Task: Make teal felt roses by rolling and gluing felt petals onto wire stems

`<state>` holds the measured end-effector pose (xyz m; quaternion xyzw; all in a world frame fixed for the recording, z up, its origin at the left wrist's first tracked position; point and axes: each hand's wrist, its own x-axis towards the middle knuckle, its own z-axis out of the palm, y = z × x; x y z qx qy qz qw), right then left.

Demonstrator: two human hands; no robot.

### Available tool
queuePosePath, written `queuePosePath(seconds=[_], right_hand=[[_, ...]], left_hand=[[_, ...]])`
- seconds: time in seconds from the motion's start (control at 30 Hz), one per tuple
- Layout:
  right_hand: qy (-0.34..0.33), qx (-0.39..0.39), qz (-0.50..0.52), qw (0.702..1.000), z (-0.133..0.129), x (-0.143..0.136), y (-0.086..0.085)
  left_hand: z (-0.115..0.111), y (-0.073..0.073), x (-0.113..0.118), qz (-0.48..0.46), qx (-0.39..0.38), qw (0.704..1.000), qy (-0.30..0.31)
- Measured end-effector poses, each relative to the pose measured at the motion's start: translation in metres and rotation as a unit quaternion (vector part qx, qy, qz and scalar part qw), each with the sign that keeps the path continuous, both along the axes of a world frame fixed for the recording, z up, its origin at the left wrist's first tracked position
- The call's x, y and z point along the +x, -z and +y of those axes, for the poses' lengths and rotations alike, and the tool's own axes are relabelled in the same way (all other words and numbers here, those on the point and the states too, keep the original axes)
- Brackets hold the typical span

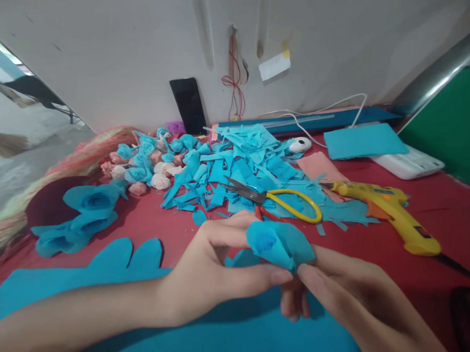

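A blue paper flower (275, 244) with a rolled centre and a wide outer petal is held between both hands. My left hand (220, 263) pinches its base, thumb in front and fingers behind. At the right, my right hand (342, 287) grips the same base and petal edge with thumb and fingertips. Under the hands lies a large blue sheet (221, 334). Cut blue petals (147, 252) rest at its far edge, left of my left hand. Scissors (280, 200) with yellow and red handles lie just beyond the flower.
Blue paper scraps (254, 161) are heaped in the middle. Small blue and pink flowers (150, 163) are piled to their left, larger blue flowers (91, 207) nearer. A yellow glue gun (388, 207) lies at right, its cord trailing off. A phone (188, 106) leans on the wall.
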<state>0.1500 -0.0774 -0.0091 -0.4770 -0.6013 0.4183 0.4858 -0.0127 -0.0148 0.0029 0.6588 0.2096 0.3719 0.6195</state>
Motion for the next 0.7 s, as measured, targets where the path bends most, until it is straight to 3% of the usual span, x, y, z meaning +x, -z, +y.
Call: queuePosePath(seconds=[0.17,0.33,0.47,0.7], right_hand=[[-0.059,-0.041,-0.057,0.996,0.0039,0.0023,-0.0005],[0.02,-0.035,-0.048,0.998,0.0039,-0.0024,-0.0018],[0.047,-0.059,-0.03,0.997,-0.0003,-0.0048,-0.004],[0.04,-0.081,-0.03,0.995,0.0031,-0.0044,-0.0062]], left_hand=[[0.0002,-0.0024,-0.0018,0.044,0.067,0.997,0.009],[0.0024,-0.0017,-0.0014,0.072,0.14,0.987,-0.027],[0.0031,-0.0006,-0.002,0.104,0.192,0.975,-0.038],[0.0017,0.0005,-0.003,0.092,0.18,0.979,-0.035]])
